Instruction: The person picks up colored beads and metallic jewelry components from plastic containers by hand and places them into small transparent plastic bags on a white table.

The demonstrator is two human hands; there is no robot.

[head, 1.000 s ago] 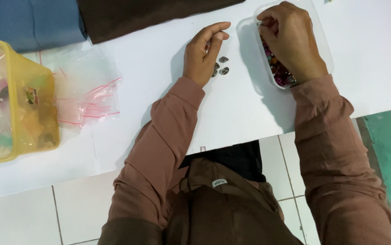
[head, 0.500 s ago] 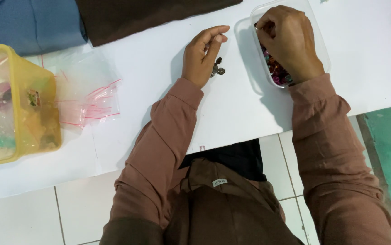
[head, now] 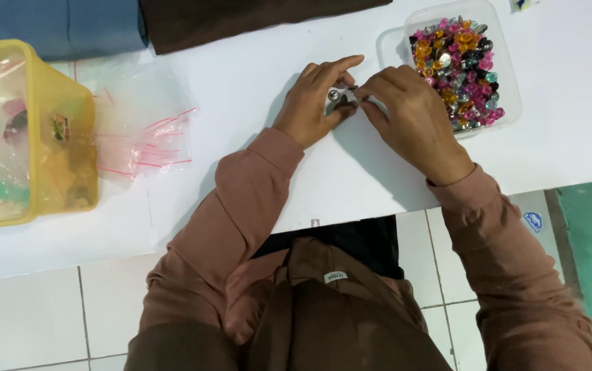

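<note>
L hand [head: 313, 103] + R hand [head: 409, 117] meet mid-table [head: 255, 82], fingertips pinched narrow on small silvery beads [head: 340, 96], kept close together for sorting. Clear tub of coloured beads [head: 457, 69] just beside R hand, within reach. Zip bags [head: 138, 130], yellow box [head: 28, 137] left.

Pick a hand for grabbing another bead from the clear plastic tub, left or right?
Right. The right hand lies beside the clear plastic tub of multicoloured beads; the left hand sits farther away, by the small silver pieces on the white table.
</note>
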